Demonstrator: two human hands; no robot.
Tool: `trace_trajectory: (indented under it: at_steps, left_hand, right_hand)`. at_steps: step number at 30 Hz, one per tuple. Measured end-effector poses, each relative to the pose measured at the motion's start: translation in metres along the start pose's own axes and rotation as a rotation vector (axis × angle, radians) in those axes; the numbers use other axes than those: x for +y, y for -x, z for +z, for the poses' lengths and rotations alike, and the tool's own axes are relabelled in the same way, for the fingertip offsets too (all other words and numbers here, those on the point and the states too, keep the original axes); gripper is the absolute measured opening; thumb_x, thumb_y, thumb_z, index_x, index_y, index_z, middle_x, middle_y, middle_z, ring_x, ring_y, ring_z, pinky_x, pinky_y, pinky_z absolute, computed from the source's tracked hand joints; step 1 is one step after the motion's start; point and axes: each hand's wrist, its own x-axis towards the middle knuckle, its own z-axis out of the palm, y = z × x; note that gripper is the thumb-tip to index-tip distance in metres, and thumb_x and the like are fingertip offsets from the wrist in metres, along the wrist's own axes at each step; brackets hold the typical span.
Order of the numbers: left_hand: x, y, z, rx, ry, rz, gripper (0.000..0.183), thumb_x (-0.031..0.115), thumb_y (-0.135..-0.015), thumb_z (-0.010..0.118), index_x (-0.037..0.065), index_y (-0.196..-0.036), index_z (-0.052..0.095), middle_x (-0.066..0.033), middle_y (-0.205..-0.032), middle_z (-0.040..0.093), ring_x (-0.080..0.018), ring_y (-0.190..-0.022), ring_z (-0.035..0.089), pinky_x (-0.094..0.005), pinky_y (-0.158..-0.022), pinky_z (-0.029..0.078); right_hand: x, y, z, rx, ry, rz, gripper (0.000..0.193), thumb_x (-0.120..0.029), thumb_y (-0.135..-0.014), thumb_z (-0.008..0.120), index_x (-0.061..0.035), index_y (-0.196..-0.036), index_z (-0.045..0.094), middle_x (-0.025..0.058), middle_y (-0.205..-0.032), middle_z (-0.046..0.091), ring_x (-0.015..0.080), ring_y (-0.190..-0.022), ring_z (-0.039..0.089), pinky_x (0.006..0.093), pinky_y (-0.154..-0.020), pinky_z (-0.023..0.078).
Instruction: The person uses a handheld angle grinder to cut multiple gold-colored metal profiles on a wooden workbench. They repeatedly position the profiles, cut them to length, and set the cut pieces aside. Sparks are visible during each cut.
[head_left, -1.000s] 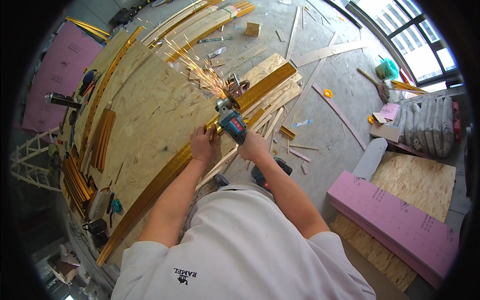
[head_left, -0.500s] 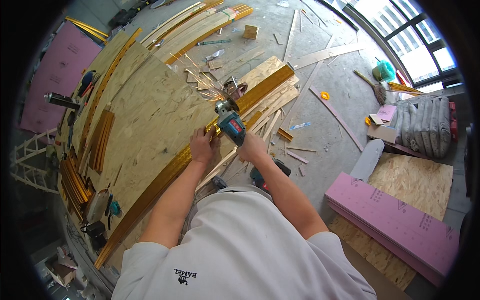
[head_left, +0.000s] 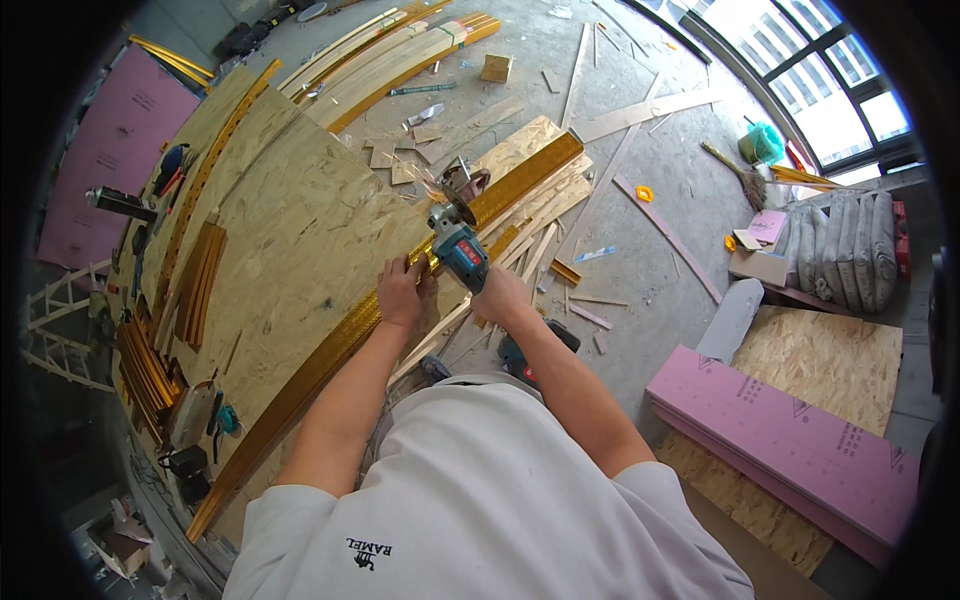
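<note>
My right hand (head_left: 503,296) is closed round the body of a teal and grey angle grinder (head_left: 463,258). Its disc (head_left: 452,205) is at a long gold metal strip (head_left: 535,174), and a few sparks (head_left: 430,186) fly off toward the upper left. My left hand (head_left: 402,288) grips that same strip just nearer to me than the grinder, fingers bent over its edge. The strip runs diagonally from lower left to upper right across a wood-chip board (head_left: 290,210). Where disc and metal meet is too small to make out.
Beyond the disc lies a metal tool with a round part (head_left: 462,180). Gold strips (head_left: 200,285) and hand tools lie on the board at left. Pink foam boards (head_left: 780,435) are stacked at right. Wood offcuts (head_left: 495,68) and thin strips litter the concrete floor (head_left: 640,260).
The spray of sparks has shrunk from a wide fan to a few short streaks. Both hands keep their grips and have barely moved; the view has shifted slightly.
</note>
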Motion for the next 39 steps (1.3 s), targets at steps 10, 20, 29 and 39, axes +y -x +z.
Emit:
trace_trajectory:
  at_steps: [10,20,29,39]
  left_hand:
    - [0.002,0.001,0.001,0.012,0.010,-0.016,0.040,0.023,-0.077,0.070,0.016,-0.117,0.067,-0.0109,-0.116,0.058,-0.0301,-0.109,0.054,-0.0443,-0.088,0.045]
    - [0.003,-0.001,-0.002,0.004,0.016,-0.008,0.040,0.023,-0.077,0.070,0.017,-0.117,0.067,-0.0106,-0.114,0.059,-0.0296,-0.106,0.055,-0.0434,-0.087,0.046]
    - [0.002,0.000,-0.001,0.023,0.022,-0.003,0.040,0.021,-0.077,0.070,0.016,-0.116,0.068,-0.0107,-0.112,0.058,-0.0301,-0.107,0.054,-0.0432,-0.087,0.045]
    - [0.003,0.001,0.000,0.004,0.018,-0.024,0.041,0.020,-0.076,0.071,0.016,-0.117,0.068,-0.0106,-0.114,0.058,-0.0301,-0.109,0.053,-0.0435,-0.090,0.045]
  right_hand:
    - [0.010,0.004,0.000,-0.014,0.042,0.013,0.030,-0.013,-0.073,0.068,0.0044,-0.097,0.065,0.0246,-0.101,0.069,0.0401,-0.097,0.067,0.0448,-0.083,0.054]
    - [0.007,0.005,-0.007,-0.058,0.023,0.052,0.029,-0.013,-0.073,0.067,0.0048,-0.096,0.066,0.0253,-0.101,0.068,0.0399,-0.099,0.066,0.0450,-0.085,0.054]
    - [0.008,0.007,-0.009,-0.054,0.057,0.019,0.028,-0.012,-0.073,0.065,0.0042,-0.095,0.067,0.0248,-0.100,0.069,0.0395,-0.096,0.067,0.0446,-0.083,0.054]
    - [0.010,0.014,-0.012,-0.031,0.058,0.010,0.032,-0.014,-0.071,0.066,0.0038,-0.098,0.066,0.0250,-0.100,0.069,0.0395,-0.096,0.067,0.0446,-0.084,0.054]
